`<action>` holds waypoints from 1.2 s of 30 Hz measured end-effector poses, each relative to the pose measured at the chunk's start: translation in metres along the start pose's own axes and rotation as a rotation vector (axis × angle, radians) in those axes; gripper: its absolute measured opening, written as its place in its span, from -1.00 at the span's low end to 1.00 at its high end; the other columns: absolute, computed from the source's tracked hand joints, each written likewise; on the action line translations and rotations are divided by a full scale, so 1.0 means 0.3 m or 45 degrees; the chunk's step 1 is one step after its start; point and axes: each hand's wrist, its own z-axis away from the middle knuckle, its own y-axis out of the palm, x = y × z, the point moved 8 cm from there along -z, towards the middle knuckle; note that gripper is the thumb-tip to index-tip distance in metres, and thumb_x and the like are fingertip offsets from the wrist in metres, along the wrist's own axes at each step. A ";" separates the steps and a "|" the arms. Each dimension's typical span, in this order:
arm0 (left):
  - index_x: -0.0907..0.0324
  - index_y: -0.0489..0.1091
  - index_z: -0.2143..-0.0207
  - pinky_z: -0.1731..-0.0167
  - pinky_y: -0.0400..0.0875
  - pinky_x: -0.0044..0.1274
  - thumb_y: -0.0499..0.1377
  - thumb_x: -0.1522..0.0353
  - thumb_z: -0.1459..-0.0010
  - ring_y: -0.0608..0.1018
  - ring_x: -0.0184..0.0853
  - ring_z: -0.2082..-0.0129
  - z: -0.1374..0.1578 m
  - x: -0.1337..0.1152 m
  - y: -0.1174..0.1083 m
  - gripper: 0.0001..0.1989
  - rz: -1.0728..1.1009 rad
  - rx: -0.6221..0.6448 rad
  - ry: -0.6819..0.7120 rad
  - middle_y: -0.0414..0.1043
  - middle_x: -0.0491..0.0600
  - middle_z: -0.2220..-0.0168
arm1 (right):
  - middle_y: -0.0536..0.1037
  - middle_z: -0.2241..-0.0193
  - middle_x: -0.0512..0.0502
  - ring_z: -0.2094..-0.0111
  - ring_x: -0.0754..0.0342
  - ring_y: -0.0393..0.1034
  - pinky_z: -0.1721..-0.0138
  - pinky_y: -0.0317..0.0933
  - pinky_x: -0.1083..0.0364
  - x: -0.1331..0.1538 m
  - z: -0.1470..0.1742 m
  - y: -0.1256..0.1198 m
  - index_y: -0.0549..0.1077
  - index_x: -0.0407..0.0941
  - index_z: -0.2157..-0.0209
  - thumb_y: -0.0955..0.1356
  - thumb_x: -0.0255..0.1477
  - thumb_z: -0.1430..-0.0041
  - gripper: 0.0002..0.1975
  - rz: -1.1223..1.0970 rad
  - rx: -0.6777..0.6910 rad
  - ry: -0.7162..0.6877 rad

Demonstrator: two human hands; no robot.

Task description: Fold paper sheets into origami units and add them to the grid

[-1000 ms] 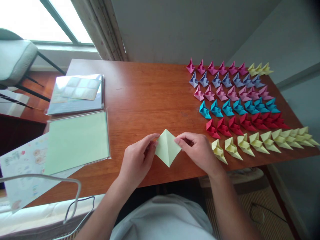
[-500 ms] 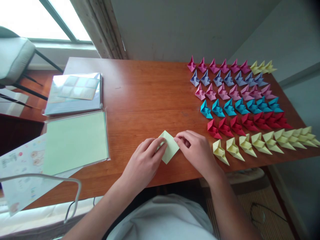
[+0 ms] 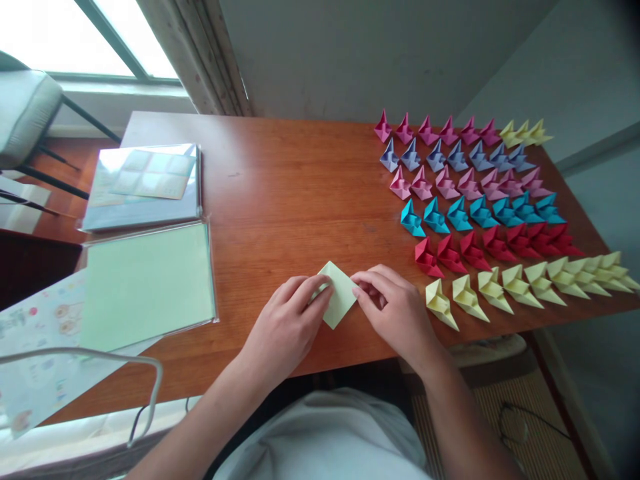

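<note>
A small pale yellow-green origami paper, folded into a diamond, lies on the wooden table near its front edge. My left hand is closed on the paper's left side, and its fingers cover that corner. At the right corner, my right hand pinches the paper between thumb and fingertips. Just right of that hand starts a row of folded pale yellow paper pieces. Behind it stand more rows of folded paper: red, blue, pink, lavender and magenta.
To the left lie a packet of light green paper sheets and a stack in clear wrapping with a shiny card on it. A printed sheet sticks out beneath the packet. A white cable arches over the lower left.
My right thumb and fingers have shifted slightly at the paper's right corner. The left hand and the paper stay nearly still. The view has turned a little.
</note>
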 end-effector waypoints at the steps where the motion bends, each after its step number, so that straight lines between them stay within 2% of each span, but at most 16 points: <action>1: 0.32 0.43 -0.02 0.03 0.52 -0.32 0.12 0.55 -0.25 0.48 -0.13 0.05 0.000 0.000 -0.001 -0.70 0.002 -0.002 -0.004 0.47 0.16 -0.07 | 0.51 0.34 -0.05 0.30 0.05 0.40 0.26 0.27 0.10 0.000 0.000 0.005 0.52 -0.11 0.20 0.34 -0.56 -0.27 -0.87 0.012 0.010 -0.001; 6: 0.28 0.41 -0.06 0.02 0.52 -0.30 0.10 0.55 -0.26 0.47 -0.13 0.04 -0.002 0.004 0.001 -0.68 0.012 -0.001 -0.023 0.46 0.15 -0.08 | 0.54 0.30 -0.09 0.25 0.00 0.43 0.19 0.31 0.05 0.003 0.003 0.018 0.49 -0.09 0.06 0.33 -0.51 -0.29 -0.79 0.062 0.029 -0.035; 10: 0.29 0.41 -0.04 0.05 0.53 -0.31 0.10 0.55 -0.26 0.47 -0.15 0.06 -0.008 0.004 -0.001 -0.69 0.042 -0.010 -0.024 0.46 0.16 -0.06 | 0.58 0.16 -0.12 0.21 0.00 0.46 0.16 0.35 0.04 0.009 0.010 0.013 0.42 -0.08 -0.09 0.34 -0.50 -0.28 -0.66 -0.006 0.052 -0.052; 12: 0.29 0.41 -0.03 0.05 0.53 -0.31 0.10 0.55 -0.26 0.47 -0.15 0.06 -0.010 0.005 -0.003 -0.70 0.068 -0.019 -0.028 0.46 0.16 -0.06 | 0.58 0.13 -0.11 0.24 0.03 0.47 0.17 0.36 0.05 0.016 0.016 0.019 0.42 -0.07 -0.09 0.34 -0.51 -0.28 -0.65 -0.049 0.115 -0.048; 16: 0.27 0.40 -0.06 0.02 0.51 -0.32 0.11 0.54 -0.27 0.46 -0.16 0.04 -0.010 0.011 -0.005 -0.68 0.130 -0.026 -0.051 0.45 0.14 -0.06 | 0.57 0.24 -0.05 0.30 0.05 0.45 0.21 0.36 0.06 0.040 0.032 0.033 0.45 -0.05 -0.04 0.35 -0.55 -0.26 -0.67 -0.121 0.250 -0.030; 20: 0.22 0.40 -0.06 0.03 0.51 -0.32 0.09 0.53 -0.29 0.45 -0.17 0.05 -0.007 0.016 -0.006 -0.69 0.171 -0.033 -0.067 0.44 0.12 -0.06 | 0.57 0.12 -0.06 0.11 0.02 0.45 0.04 0.35 0.04 0.062 0.049 0.042 0.42 -0.01 -0.10 0.29 -0.69 -0.21 -0.52 -0.155 0.311 -0.092; 23: 0.21 0.39 -0.07 0.03 0.50 -0.31 0.09 0.52 -0.30 0.44 -0.16 0.04 -0.005 0.020 -0.005 -0.69 0.191 -0.033 -0.081 0.44 0.12 -0.06 | 0.56 0.10 -0.09 0.07 0.00 0.43 -0.01 0.33 0.01 0.064 0.055 0.048 0.42 -0.05 -0.10 0.28 -0.72 -0.21 -0.52 -0.101 0.246 -0.171; 29: 0.17 0.37 -0.08 0.01 0.48 -0.31 0.07 0.51 -0.32 0.44 -0.18 0.02 -0.004 0.028 0.005 -0.69 0.231 -0.015 -0.107 0.43 0.09 -0.08 | 0.50 0.27 -0.13 0.24 -0.03 0.37 0.16 0.37 -0.01 0.064 0.064 0.050 0.55 -0.06 0.09 0.34 -0.64 -0.24 -0.72 0.139 -0.014 -0.258; 32: 0.18 0.37 -0.08 0.01 0.48 -0.32 0.08 0.52 -0.31 0.43 -0.18 0.02 -0.004 0.031 0.008 -0.68 0.244 -0.016 -0.111 0.42 0.09 -0.08 | 0.47 0.12 -0.18 0.12 -0.07 0.33 0.13 0.38 -0.03 0.078 0.066 0.028 0.58 -0.03 0.12 0.38 -0.58 -0.24 -0.77 0.238 -0.118 -0.276; 34: 0.19 0.37 -0.08 0.00 0.48 -0.32 0.08 0.53 -0.30 0.43 -0.19 0.02 -0.004 0.032 0.006 -0.68 0.247 -0.022 -0.110 0.42 0.09 -0.08 | 0.44 -0.04 -0.21 -0.04 -0.13 0.28 0.00 0.35 -0.09 0.097 0.068 0.015 0.60 -0.03 0.15 0.39 -0.55 -0.25 -0.81 0.301 -0.157 -0.351; 36: 0.19 0.37 -0.07 0.01 0.48 -0.32 0.07 0.54 -0.30 0.44 -0.19 0.03 -0.005 0.032 0.001 -0.68 0.253 -0.028 -0.109 0.43 0.09 -0.07 | 0.43 -0.11 -0.19 -0.13 -0.16 0.24 -0.11 0.28 -0.15 0.116 0.070 0.011 0.60 -0.04 0.17 0.39 -0.54 -0.26 -0.82 0.340 -0.153 -0.446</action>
